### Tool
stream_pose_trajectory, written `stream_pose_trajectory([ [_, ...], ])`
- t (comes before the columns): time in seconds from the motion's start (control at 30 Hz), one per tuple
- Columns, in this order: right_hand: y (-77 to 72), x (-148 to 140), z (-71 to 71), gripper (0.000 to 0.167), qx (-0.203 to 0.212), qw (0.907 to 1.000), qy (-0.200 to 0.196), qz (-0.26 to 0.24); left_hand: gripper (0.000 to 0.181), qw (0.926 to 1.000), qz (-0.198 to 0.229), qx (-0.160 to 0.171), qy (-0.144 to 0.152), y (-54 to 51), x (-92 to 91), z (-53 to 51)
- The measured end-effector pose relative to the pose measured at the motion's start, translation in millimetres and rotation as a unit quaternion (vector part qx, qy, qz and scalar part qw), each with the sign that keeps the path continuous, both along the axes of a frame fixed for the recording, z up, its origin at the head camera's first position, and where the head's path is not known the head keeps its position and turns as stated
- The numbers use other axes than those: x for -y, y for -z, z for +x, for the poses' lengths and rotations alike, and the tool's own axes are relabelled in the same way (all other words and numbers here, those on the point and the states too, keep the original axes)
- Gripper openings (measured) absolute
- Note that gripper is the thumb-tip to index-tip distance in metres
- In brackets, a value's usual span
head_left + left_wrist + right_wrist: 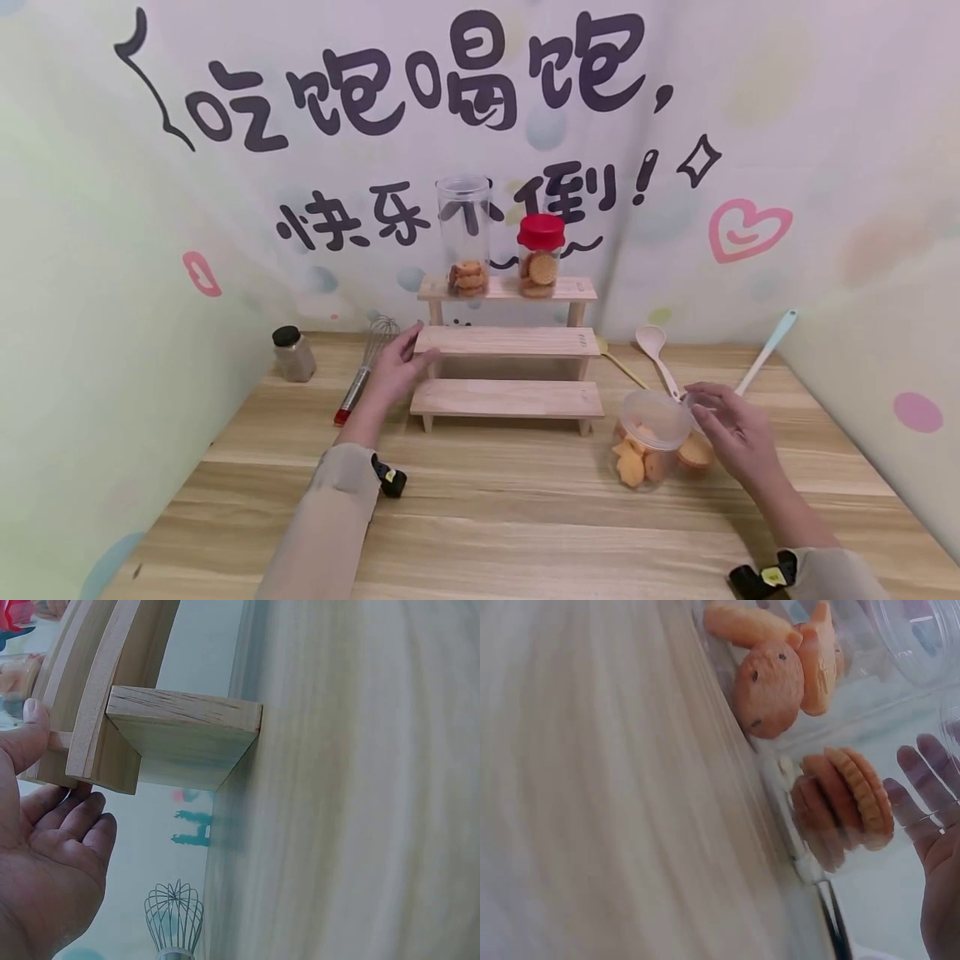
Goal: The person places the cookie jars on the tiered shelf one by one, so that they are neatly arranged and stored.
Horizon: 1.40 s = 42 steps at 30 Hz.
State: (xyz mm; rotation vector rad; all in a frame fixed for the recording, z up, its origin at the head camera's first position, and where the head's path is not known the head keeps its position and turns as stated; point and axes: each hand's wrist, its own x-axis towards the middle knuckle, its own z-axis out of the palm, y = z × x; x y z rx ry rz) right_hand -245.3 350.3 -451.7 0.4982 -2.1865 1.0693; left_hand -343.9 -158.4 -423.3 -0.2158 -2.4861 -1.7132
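A pale wooden three-tier display stand [506,398] stands mid-table. My left hand [396,371] holds the left end of its middle shelf [94,712], the thumb on one face and the curled fingers on the other. On the right, my right hand [738,433] grips the upper part of a clear plastic jar, fingers behind it and thumb in front; stacked round cookies [851,799] sit in its bottom. Touching or close beside it is a wider clear jar [654,421] with several loose cookies [771,690]. No lid shows on this wider jar.
On the top shelf [504,289] stand a tall clear jar [463,225] with cookies and a red-lidded jar [541,254]. A whisk [367,367] and a black-capped jar [294,354] lie left. Behind the right jars are a pink ladle [656,354], a yellow-handled utensil [624,365] and a blue-handled utensil [768,348].
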Motion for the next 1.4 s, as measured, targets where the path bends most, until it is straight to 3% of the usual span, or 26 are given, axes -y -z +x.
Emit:
stream_pose_trajectory([
  [0.17, 9.2, 5, -3.9, 0.037, 0.061, 0.9941, -0.021, -0.087, 0.076, 0.9999, 0.013, 0.008, -0.003, 2.4, 0.1, 0.4],
  [0.3, 18.9, 5, -9.5, 0.051, 0.057, 0.9833, -0.103, -0.139, 0.077, 0.9999, 0.01, 0.009, 0.001, 2.5, -0.2, 1.2],
  [0.4, 26.2, 5, -16.5, 0.067, 0.058, 0.9671, -0.181, -0.169, 0.079, 1.0, -0.002, 0.007, -0.001, 0.4, 2.1, 2.0],
  [0.47, 30.8, 5, -20.2, 0.078, 0.062, 0.9633, -0.2, -0.168, 0.079, 0.9999, -0.011, 0.004, -0.005, -2.1, 4.3, 3.0],
  [0.53, 34.8, 8, -22.1, 0.084, 0.071, 0.9672, -0.189, -0.154, 0.079, 0.9998, -0.02, 0.003, -0.007, -4.8, 7.4, 4.1],
  [0.63, 40.0, 14, -19.7, 0.084, 0.093, 0.9795, -0.13, -0.122, 0.077, 0.9996, -0.024, 0.007, -0.009, -7.5, 10.6, 5.6],
  [0.8, 47.3, 23, -10.5, 0.073, 0.15, 0.9843, -0.058, -0.072, 0.074, 0.9998, -0.018, 0.01, -0.005, -6.9, 12.1, 4.3],
  [0.93, 51.2, 26, -2.6, 0.068, 0.168, 0.9855, -0.014, -0.016, 0.073, 0.9998, -0.022, 0.001, 0.002, -4.1, 11.7, 1.7],
  [1.2, 54.4, 22, 10.6, 0.069, 0.167, 0.9856, 0.002, 0.025, 0.071, 0.9994, -0.028, 0.018, -0.003, 3.9, 7.4, 12.7],
  [1.3, 47.0, 13, 2.6, 0.066, 0.163, 0.9859, 0.009, 0.036, 0.071, 0.9996, -0.023, 0.013, -0.008, 2.5, 1.7, 9.9],
  [1.4, 37.6, 5, -15.6, 0.064, 0.163, 0.9855, 0.013, 0.045, 0.071, 0.9997, -0.015, 0.009, -0.019, -0.6, -3.0, 4.4],
])
